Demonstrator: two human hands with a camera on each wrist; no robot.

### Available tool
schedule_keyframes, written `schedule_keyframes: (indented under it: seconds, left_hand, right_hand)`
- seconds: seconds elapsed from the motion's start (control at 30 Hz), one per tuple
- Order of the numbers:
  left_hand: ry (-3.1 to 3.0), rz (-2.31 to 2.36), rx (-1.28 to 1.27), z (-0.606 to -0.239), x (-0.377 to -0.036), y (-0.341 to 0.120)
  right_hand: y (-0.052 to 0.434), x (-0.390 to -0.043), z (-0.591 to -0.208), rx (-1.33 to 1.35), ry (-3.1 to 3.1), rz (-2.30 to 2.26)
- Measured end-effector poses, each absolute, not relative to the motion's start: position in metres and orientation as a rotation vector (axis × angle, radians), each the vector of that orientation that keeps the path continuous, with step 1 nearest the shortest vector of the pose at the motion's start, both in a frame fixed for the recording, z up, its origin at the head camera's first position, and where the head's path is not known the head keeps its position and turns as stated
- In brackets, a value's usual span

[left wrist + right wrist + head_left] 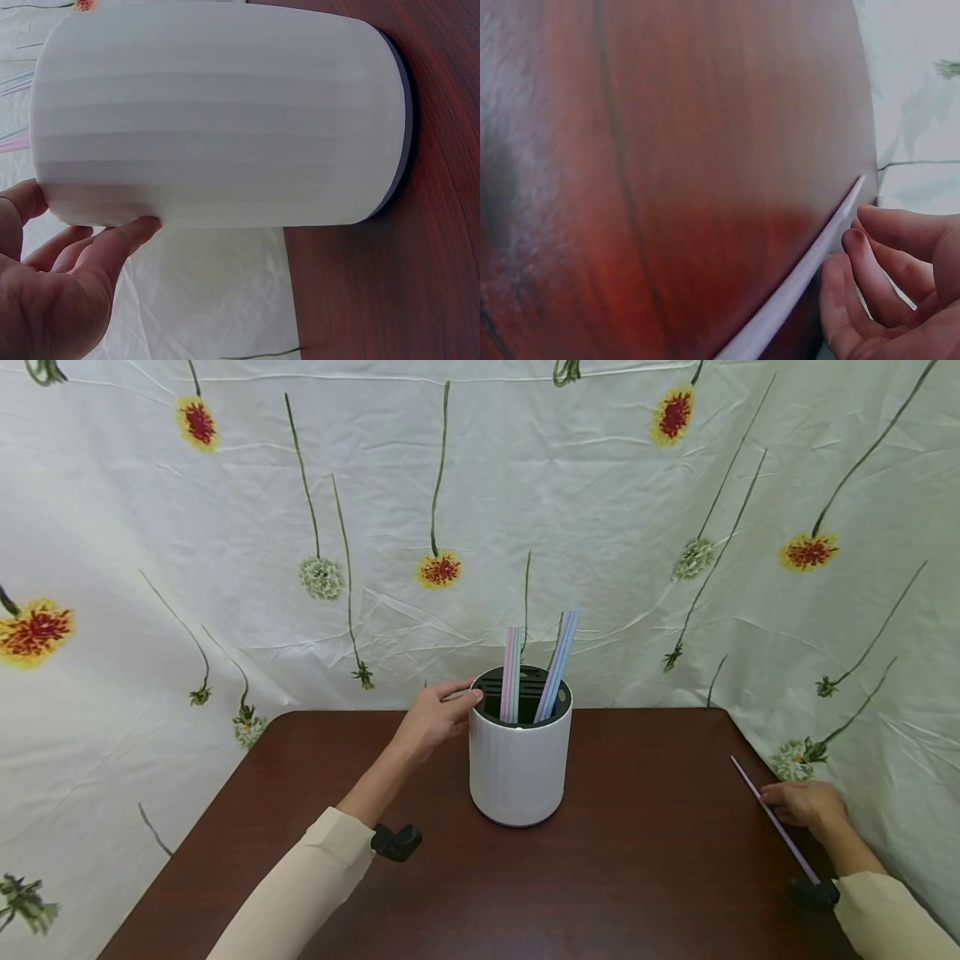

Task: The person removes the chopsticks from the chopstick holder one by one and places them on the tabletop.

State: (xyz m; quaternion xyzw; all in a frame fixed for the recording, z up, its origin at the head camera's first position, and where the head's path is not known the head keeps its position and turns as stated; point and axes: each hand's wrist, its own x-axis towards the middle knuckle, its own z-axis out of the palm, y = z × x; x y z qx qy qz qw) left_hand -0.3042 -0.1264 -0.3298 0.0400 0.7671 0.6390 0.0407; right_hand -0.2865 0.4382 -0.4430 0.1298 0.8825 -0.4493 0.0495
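A white round utensil holder (519,777) with a dark slotted top stands upright on the table. Pastel straws lean in its openings, a pink and pale green bunch (510,672) beside a blue and lilac bunch (558,664). My left hand (442,710) grips the holder's left side near the rim; the left wrist view shows thumb and fingertips (146,225) against its wall. Near the table's right edge, a single lilac straw (776,822) lies slanted. Beside it is my right hand (810,806), its bent fingers (866,274) close against the straw but not visibly around it.
The dark reddish-brown table (637,877) ends at a white flower-printed cloth (480,468) hanging behind and along both sides. A black wrist camera (396,842) sits on the left sleeve, another (812,895) on the right, overlapping the straw's near end in the head view.
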Motion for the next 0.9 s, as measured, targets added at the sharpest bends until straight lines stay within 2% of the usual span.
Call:
schedule_keyframes:
  seconds: [0.3,0.67,0.9]
  left_hand:
    - [2.37,1.944,0.121,-0.33,-0.305,-0.126]
    - [2.357,1.957,0.142,-0.332,-0.305,-0.127]
    - [2.345,1.973,0.145,-0.332,-0.305,-0.126]
  right_hand:
    - [0.395,-0.296,-0.398,0.292,2.787,-1.447]
    - [0.296,-0.31,-0.328,0.003,2.583,-1.88]
    - [0.24,-0.307,-0.296,-0.128,2.535,-1.942]
